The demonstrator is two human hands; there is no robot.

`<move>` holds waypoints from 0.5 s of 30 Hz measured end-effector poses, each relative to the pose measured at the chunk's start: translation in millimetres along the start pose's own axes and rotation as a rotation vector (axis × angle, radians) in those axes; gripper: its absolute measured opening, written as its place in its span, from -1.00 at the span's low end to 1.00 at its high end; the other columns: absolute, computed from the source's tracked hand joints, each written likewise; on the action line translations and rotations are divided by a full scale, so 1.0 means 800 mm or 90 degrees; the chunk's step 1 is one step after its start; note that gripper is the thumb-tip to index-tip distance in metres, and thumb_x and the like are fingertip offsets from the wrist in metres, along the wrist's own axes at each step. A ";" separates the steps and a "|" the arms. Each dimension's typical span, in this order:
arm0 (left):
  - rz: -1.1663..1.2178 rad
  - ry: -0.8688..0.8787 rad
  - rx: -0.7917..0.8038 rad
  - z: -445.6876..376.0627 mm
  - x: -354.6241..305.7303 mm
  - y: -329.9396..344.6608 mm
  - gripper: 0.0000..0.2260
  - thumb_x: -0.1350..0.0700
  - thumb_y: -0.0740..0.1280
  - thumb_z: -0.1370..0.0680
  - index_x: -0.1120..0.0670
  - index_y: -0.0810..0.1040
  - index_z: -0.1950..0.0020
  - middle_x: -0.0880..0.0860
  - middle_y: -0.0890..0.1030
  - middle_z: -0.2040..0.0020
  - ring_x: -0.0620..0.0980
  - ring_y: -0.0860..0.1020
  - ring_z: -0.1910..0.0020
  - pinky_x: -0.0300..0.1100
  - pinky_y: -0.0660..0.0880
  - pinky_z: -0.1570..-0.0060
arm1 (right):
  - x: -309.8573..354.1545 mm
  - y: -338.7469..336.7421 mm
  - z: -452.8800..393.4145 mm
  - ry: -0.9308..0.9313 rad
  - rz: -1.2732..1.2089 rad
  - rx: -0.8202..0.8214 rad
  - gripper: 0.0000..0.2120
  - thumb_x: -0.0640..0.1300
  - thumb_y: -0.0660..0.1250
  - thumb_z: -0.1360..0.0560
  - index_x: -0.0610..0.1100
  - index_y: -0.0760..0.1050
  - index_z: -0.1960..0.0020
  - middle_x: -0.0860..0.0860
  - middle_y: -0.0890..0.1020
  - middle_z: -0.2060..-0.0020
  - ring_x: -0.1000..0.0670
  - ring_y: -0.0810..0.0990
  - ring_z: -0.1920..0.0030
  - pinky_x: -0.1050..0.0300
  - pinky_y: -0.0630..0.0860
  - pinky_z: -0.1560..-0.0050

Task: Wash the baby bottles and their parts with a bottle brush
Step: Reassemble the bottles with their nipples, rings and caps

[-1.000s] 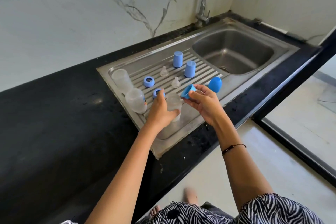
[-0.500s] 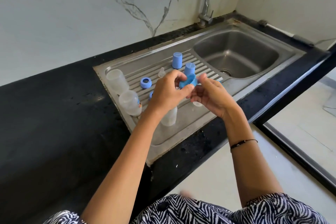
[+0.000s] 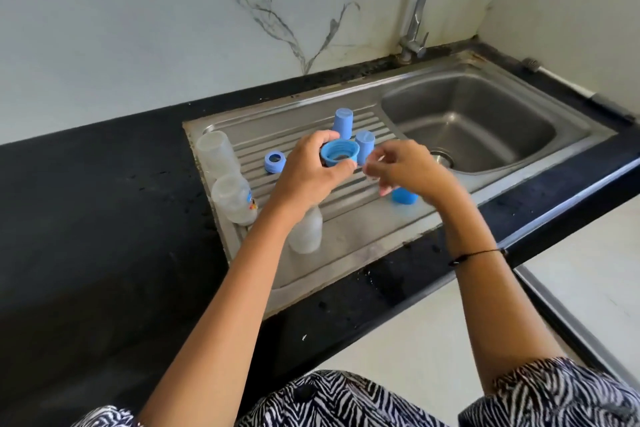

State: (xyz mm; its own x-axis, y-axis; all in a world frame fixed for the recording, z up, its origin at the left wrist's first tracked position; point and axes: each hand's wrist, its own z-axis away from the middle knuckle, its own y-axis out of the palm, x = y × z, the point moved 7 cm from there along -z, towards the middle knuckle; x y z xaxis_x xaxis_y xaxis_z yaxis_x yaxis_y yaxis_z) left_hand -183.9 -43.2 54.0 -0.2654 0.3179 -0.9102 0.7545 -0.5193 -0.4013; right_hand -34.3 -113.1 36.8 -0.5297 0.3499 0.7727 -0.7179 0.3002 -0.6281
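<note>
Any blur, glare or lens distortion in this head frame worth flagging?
Head view: the right hand is motion-blurred, so what it pinches is unclear; the left hand and its blue threaded plastic ring are sharp; wide-angle bending curves the black stone counter; soft daylight, mild sheen on the steel drainboard.

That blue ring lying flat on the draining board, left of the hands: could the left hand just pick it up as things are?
Probably not straight away. The left hand already grips another blue collar, so it is occupied. The blue ring itself lies uncovered close beside it.
</note>
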 end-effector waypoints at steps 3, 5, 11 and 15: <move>0.026 -0.013 -0.009 -0.007 -0.005 0.006 -0.69 0.15 0.41 -0.48 0.04 0.49 -0.20 -0.12 0.54 0.08 -0.21 0.49 0.15 -0.47 0.40 0.18 | 0.000 -0.013 -0.006 0.038 -0.155 0.033 -0.91 -0.27 0.31 -0.50 -0.27 0.52 0.02 -0.16 0.60 0.24 0.00 0.59 0.35 0.07 0.59 0.22; 0.044 -0.019 -0.012 -0.010 -0.008 0.011 -0.71 0.15 0.40 -0.48 0.02 0.49 -0.18 -0.13 0.53 0.10 -0.21 0.50 0.15 -0.46 0.41 0.20 | -0.025 -0.015 -0.020 0.103 0.132 0.013 -0.85 -0.23 0.31 -0.48 -0.28 0.52 0.00 -0.17 0.60 0.14 -0.08 0.63 0.20 0.08 0.53 0.16; 0.052 -0.031 -0.037 -0.019 -0.016 0.027 -0.67 0.09 0.43 -0.47 0.02 0.51 -0.21 -0.04 0.59 0.02 -0.08 0.54 0.07 -0.19 0.48 0.00 | 0.000 -0.058 -0.019 -0.048 -0.221 0.059 -0.81 -0.31 0.30 -0.51 -0.16 0.54 -0.10 -0.13 0.64 0.14 -0.01 0.62 0.27 0.14 0.63 0.19; 0.072 -0.024 -0.049 -0.027 -0.026 0.043 -0.65 0.08 0.44 -0.47 0.05 0.53 -0.23 -0.02 0.59 0.04 -0.07 0.52 0.16 -0.07 0.53 0.07 | -0.019 -0.052 -0.032 0.018 0.169 0.011 -0.72 -0.24 0.31 -0.47 -0.12 0.56 -0.16 -0.14 0.64 -0.04 -0.11 0.63 0.05 0.04 0.57 -0.04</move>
State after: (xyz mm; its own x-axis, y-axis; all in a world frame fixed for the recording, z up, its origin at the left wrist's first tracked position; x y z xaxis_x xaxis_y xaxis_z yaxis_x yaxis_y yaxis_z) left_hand -139.6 -50.8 61.7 -0.1974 0.2310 -0.9527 0.8244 -0.4868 -0.2889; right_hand 14.7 -108.3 48.7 -0.6874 0.4394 0.5783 -0.5636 0.1795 -0.8063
